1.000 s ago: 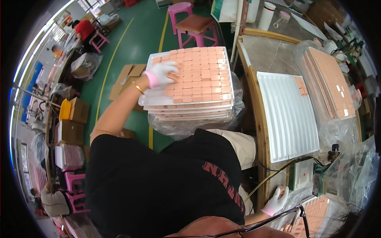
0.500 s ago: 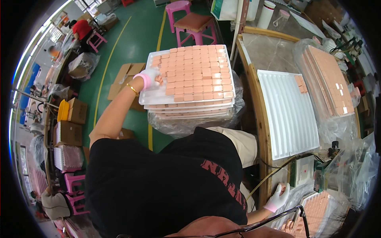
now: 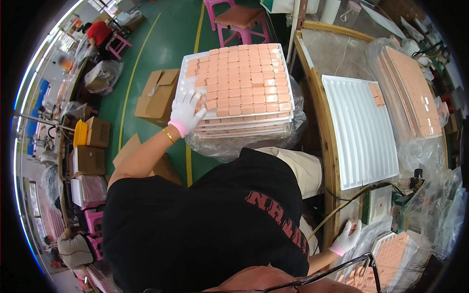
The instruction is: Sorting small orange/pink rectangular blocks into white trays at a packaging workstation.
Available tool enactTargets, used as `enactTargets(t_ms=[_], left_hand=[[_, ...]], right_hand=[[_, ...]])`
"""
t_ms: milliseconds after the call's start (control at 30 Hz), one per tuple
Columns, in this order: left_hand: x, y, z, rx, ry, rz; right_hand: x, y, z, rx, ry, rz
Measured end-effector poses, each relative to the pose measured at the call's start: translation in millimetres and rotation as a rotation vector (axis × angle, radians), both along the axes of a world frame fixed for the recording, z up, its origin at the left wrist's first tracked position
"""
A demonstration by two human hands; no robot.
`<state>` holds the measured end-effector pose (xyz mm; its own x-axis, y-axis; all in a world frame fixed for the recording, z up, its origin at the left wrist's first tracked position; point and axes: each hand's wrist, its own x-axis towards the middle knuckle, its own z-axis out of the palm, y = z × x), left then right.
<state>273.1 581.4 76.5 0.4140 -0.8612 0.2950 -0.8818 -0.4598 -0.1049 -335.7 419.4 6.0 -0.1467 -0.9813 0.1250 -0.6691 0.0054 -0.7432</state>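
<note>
My left hand (image 3: 185,111), in a white glove with a pink cuff, is at the near left corner of a white tray (image 3: 183,78) covered with rows of small, glossy pink blocks (image 3: 239,80). Between its thumb and fingers sits a pink block (image 3: 199,103), partly hidden by the glove. This tray tops a stack of similar loaded trays. Low on the right, over the workbench, my gloved right hand (image 3: 346,240) is closed round another pink block (image 3: 353,226). A white ridged tray (image 3: 359,134) lies on the bench, with a few pink blocks (image 3: 376,94) at its upper right corner.
More pink-block trays (image 3: 408,90) are stacked at the far right. A small machine (image 3: 378,205) with cables stands near my right hand. Cardboard boxes (image 3: 157,100) sit on the green floor, left of the stack. Behind it stands a pink stool (image 3: 239,24).
My left hand has moved nearer and is now at the tray's near left corner, with a block still between its fingers. My right hand keeps its block. The view has shifted slightly.
</note>
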Motion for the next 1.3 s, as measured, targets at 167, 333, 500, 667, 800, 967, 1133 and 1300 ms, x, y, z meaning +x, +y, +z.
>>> enactTargets(t_ms=[167,333,500,667,800,967,1133,1300], left_hand=[[14.5,5.3,-36.8,-0.162,0.052,-0.03],[-4.9,8.0,-40.9,-0.233,0.137,-0.032],[-5.7,8.4,-29.3,-0.257,0.239,-0.046],[10.7,-12.5,-19.9,-0.527,0.189,-0.063],[-13.3,-30.1,5.7,-0.36,0.15,-0.126],[1.1,-18.4,-9.5,-0.289,0.215,-0.082],[10.6,-16.6,-8.2,-0.273,0.145,-0.173],[-3.3,-37.6,18.0,-0.482,0.088,-0.213]], right_hand=[[-1.0,-0.5,-1.0,0.014,0.016,-0.003],[0.0,0.4,1.1,0.002,0.041,0.004],[0.1,0.0,0.9,0.032,-0.015,-0.011],[1.5,1.1,1.1,-0.044,0.04,-0.031],[8.7,3.9,7.5,-0.082,0.088,-0.063],[4.8,3.6,3.8,-0.086,0.094,-0.043],[6.6,3.5,7.8,-0.118,0.153,-0.042],[9.9,0.4,11.6,-0.265,0.056,-0.035]])
